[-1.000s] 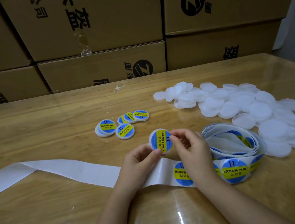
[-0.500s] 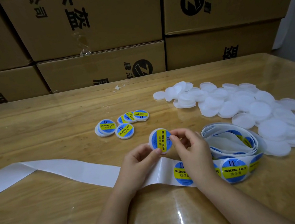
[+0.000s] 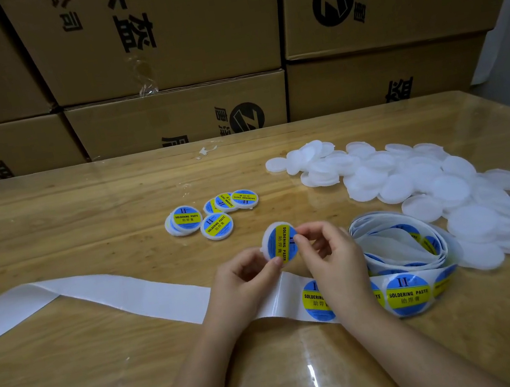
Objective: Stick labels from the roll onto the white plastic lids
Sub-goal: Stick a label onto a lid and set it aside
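Cartons (image 3: 154, 41) stacked behind glossy table (image 3: 80, 205). Both hands, left hand (image 3: 241, 283) and right hand (image 3: 332, 258), pinched one labelled lid (image 3: 280, 243) above backing strip (image 3: 112, 295); roll (image 3: 401, 246) lay beside right hand, blank lids (image 3: 431, 184) beyond. Risk: uneven thumb pressure could leave label (image 3: 285, 250) creased or off-centre.

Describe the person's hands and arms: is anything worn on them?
Nothing is worn that shows. The left hand and right hand have no gloves, and no rings show. The left forearm and right forearm are uncovered down to the picture's lower edge: no sleeves, watch or bracelet in view.
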The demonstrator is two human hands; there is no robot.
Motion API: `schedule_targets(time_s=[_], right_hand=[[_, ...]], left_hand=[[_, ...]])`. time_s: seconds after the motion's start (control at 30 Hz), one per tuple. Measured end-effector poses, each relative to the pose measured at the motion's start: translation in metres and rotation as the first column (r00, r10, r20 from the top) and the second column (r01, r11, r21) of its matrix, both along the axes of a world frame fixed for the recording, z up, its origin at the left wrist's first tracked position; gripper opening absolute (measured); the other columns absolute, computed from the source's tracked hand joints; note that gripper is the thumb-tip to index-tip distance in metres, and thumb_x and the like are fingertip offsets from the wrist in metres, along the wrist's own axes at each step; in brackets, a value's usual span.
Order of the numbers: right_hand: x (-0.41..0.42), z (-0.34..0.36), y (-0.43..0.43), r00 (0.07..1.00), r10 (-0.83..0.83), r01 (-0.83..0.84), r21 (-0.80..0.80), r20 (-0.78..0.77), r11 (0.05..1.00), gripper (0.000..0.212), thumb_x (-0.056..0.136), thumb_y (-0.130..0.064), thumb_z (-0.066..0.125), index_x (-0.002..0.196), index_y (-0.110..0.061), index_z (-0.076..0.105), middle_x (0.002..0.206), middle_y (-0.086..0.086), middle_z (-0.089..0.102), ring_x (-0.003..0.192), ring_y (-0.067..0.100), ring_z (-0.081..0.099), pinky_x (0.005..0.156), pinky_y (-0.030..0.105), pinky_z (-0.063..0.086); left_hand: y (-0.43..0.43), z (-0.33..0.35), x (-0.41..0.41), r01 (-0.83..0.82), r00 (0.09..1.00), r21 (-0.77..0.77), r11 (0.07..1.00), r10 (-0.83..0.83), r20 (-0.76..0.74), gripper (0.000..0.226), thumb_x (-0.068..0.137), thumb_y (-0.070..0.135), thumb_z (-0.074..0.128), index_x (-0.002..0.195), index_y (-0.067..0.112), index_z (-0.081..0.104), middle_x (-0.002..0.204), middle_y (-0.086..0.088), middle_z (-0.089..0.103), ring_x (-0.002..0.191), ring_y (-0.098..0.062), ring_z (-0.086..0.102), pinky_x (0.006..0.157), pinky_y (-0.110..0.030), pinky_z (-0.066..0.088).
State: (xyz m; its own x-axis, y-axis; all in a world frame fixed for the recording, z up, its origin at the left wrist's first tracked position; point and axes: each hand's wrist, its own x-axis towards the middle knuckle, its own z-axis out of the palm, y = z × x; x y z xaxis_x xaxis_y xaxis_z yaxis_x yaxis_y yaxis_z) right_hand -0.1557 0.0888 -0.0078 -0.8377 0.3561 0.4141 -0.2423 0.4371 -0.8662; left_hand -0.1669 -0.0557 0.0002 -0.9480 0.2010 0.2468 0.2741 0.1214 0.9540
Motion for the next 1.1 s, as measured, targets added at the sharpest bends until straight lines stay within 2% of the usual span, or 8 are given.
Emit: schedule_targets(time_s=[0.13, 0.3, 0.43, 0.5, 0.57, 0.77, 0.93, 1.1], right_hand=[[0.000, 0.000, -0.001, 1.000, 0.001, -0.001, 0.010, -0.012, 1.000, 0.009, 0.085, -0.018, 0.066, 0.087, -0.026, 0.062, 0.081, -0.010, 0.057, 0.078, 0.012, 0.054, 0.068, 0.017, 0.043], [0.002, 0.001, -0.004, 0.999, 0.009, -0.008, 0.044, -0.031, 0.999, 0.019, 0.084, -0.018, 0.068, 0.095, -0.027, 0.057, 0.074, -0.015, 0.052, 0.080, 0.011, 0.052, 0.071, 0.026, 0.046], [0.006, 0.005, -0.008, 0.987, 0.000, 0.041, 0.252, -0.163, 0.967, 0.017, 0.083, -0.015, 0.067, 0.098, -0.015, 0.061, 0.079, -0.013, 0.050, 0.079, 0.014, 0.048, 0.067, 0.039, 0.048], [0.007, 0.006, -0.009, 0.975, 0.018, 0.050, 0.297, -0.221, 0.954, 0.019, 0.083, -0.022, 0.060, 0.100, -0.011, 0.061, 0.083, -0.004, 0.051, 0.077, 0.016, 0.049, 0.065, 0.039, 0.049], [0.008, 0.006, -0.010, 0.966, 0.044, 0.039, 0.317, -0.253, 0.948, 0.026, 0.084, -0.026, 0.056, 0.103, -0.010, 0.061, 0.087, -0.002, 0.050, 0.076, 0.015, 0.050, 0.065, 0.037, 0.049], [0.007, 0.004, -0.007, 0.970, -0.006, 0.064, 0.228, -0.245, 0.971, 0.033, 0.079, -0.019, 0.070, 0.110, -0.011, 0.060, 0.098, -0.003, 0.043, 0.073, 0.007, 0.045, 0.063, 0.035, 0.052], [0.009, 0.007, -0.006, 0.949, 0.088, -0.013, 0.242, -0.302, 0.970, 0.027, 0.091, -0.025, 0.049, 0.105, -0.009, 0.067, 0.095, 0.003, 0.048, 0.071, 0.016, 0.053, 0.064, 0.041, 0.051], [0.010, 0.006, -0.006, 0.939, 0.102, -0.021, 0.241, -0.330, 0.970, 0.028, 0.093, -0.023, 0.046, 0.097, -0.008, 0.069, 0.093, 0.003, 0.047, 0.073, 0.015, 0.052, 0.062, 0.040, 0.049]], left_hand=[[0.000, 0.002, 0.001, -0.023, 0.997, -0.068, 0.997, 0.019, -0.071, 0.021, 0.083, 0.006, 0.068, 0.067, -0.003, 0.058, 0.063, -0.005, 0.047, 0.059, -0.009, 0.040, 0.057, -0.022, 0.033], [-0.002, 0.003, 0.001, -0.040, 0.995, -0.066, 0.997, 0.034, -0.089, 0.025, 0.082, 0.003, 0.069, 0.062, -0.001, 0.054, 0.061, 0.001, 0.044, 0.058, -0.006, 0.039, 0.057, -0.018, 0.032], [-0.006, 0.004, -0.001, 0.015, 1.000, 0.039, 0.999, -0.015, -0.010, 0.024, 0.081, 0.009, 0.069, 0.066, -0.006, 0.058, 0.064, -0.005, 0.050, 0.062, -0.009, 0.046, 0.062, -0.019, 0.039], [-0.008, 0.005, -0.001, 0.047, 0.998, 0.121, 0.992, -0.051, 0.033, 0.028, 0.077, 0.019, 0.070, 0.068, -0.006, 0.060, 0.067, -0.008, 0.053, 0.068, -0.013, 0.051, 0.068, -0.022, 0.044], [-0.009, 0.006, 0.000, 0.062, 0.996, 0.160, 0.985, -0.072, 0.057, 0.027, 0.074, 0.026, 0.068, 0.065, 0.001, 0.063, 0.067, -0.006, 0.054, 0.069, -0.012, 0.054, 0.069, -0.018, 0.045], [-0.013, 0.002, -0.004, 0.084, 0.991, 0.192, 0.978, -0.102, 0.085, 0.022, 0.079, 0.029, 0.071, 0.063, 0.015, 0.066, 0.065, 0.002, 0.060, 0.070, -0.005, 0.058, 0.070, -0.012, 0.046], [-0.016, -0.001, -0.008, 0.098, 0.969, 0.314, 0.944, -0.162, 0.185, 0.025, 0.070, 0.040, 0.070, 0.069, 0.015, 0.070, 0.068, -0.002, 0.061, 0.071, -0.011, 0.057, 0.073, -0.020, 0.049], [-0.017, -0.001, -0.010, 0.105, 0.957, 0.436, 0.894, -0.210, 0.201, 0.021, 0.071, 0.037, 0.070, 0.070, 0.017, 0.071, 0.065, 0.000, 0.060, 0.064, -0.008, 0.056, 0.070, -0.021, 0.050]])
